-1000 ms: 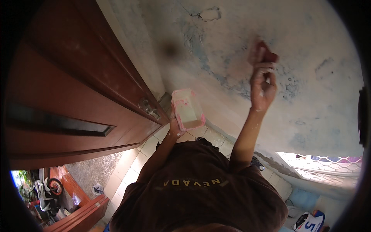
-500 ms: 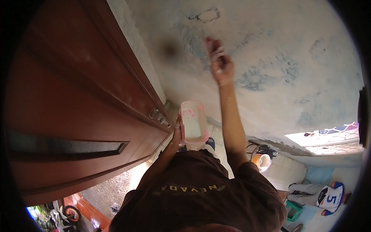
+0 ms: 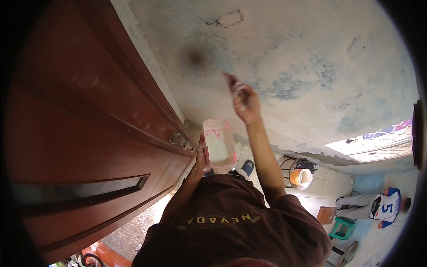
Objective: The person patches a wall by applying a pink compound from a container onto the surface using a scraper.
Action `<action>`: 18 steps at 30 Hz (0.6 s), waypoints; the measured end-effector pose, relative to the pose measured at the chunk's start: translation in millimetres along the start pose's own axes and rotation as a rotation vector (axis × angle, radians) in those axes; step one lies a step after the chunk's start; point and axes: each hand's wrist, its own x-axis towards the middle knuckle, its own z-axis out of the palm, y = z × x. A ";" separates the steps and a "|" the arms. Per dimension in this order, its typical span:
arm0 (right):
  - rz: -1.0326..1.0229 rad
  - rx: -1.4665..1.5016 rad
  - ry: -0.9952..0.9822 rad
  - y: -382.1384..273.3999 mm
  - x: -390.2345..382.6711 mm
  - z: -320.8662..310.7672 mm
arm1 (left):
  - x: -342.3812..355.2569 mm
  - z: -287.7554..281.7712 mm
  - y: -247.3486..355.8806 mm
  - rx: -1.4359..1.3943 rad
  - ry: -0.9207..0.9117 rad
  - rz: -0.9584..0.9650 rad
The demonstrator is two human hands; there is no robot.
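My L hand (image 3: 202,156) gripped the pink-edged tray (image 3: 233,153) by its L side; how the fingers lay underneath, couldn't tell. Tray sat in front of my shirt (image 3: 249,236), pale stuff inside. R hand (image 3: 246,103) was up by the patchy wall (image 3: 178,26), fingers curled round a dark red tool (image 3: 230,80) — blurred, so contact w/ the wall unclear. Brown door (image 3: 89,124) crowded my L side, its handle (image 3: 181,140) just beside the tray hand. R of my forearm: orange-and-white bucket (image 3: 295,178) w/ black bag (image 3: 309,164) right by it, then green stool (image 3: 342,228) nr a person (image 3: 384,207) in white-and-blue top. Mesh-covered window (image 3: 378,143) far R — blue slipper (image 3: 248,167) down on the tiles (image 3: 321,180).
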 end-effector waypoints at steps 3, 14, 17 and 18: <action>-0.047 -0.116 0.145 -11.4 28.8 -56.4 | 6.0 -3.2 -0.9 0.004 0.006 -0.006; -0.140 0.248 -0.363 -72.9 -72.7 192.0 | 48.9 -7.1 -23.3 -0.012 -0.009 -0.034; -0.196 0.043 -0.409 -62.1 -90.0 188.8 | 59.4 8.7 -36.0 -0.037 -0.056 0.015; -0.205 0.010 -0.311 -54.5 -89.4 181.5 | 60.1 18.2 -40.7 -0.028 -0.047 0.040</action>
